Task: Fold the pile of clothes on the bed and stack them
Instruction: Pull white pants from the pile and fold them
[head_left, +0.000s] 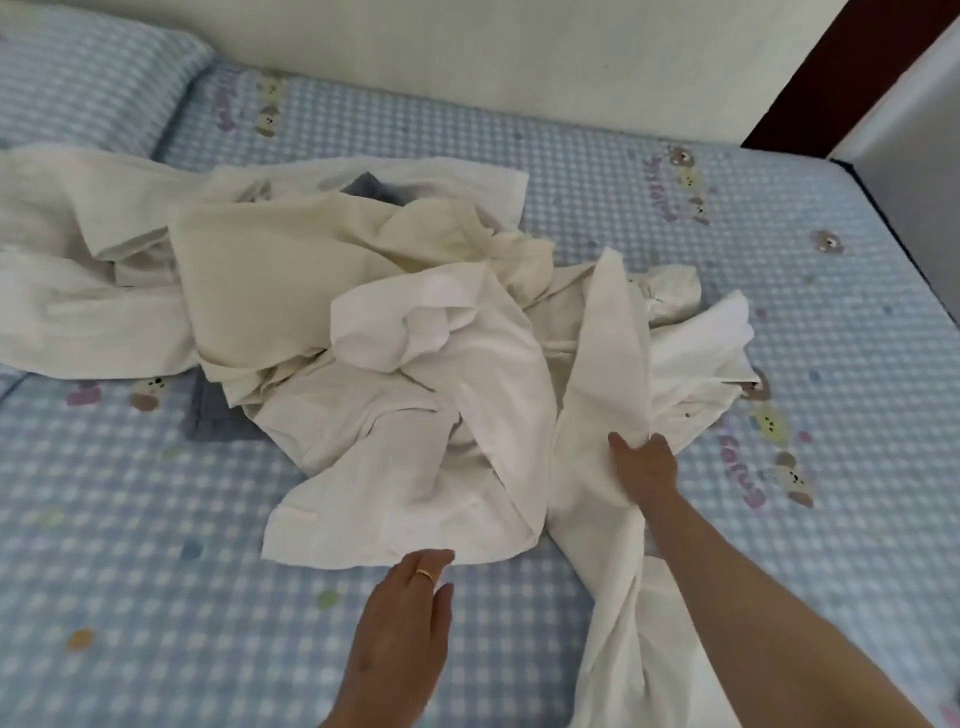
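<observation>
Two hands work the pile (322, 291): the right hand (644, 470) grips a white garment (608, 364), seemingly to pull it free; the left hand (400, 623), fingers relaxed, hovers empty to receive it.

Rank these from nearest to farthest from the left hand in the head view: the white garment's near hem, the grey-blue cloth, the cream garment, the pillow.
From the left hand:
1. White garment: its near hem lies right at the fingertips.
2. Grey-blue cloth: up and to the left, poking out from under the pile.
3. Cream garment: farther back, on top of the pile.
4. Pillow: far left corner of the bed.
</observation>
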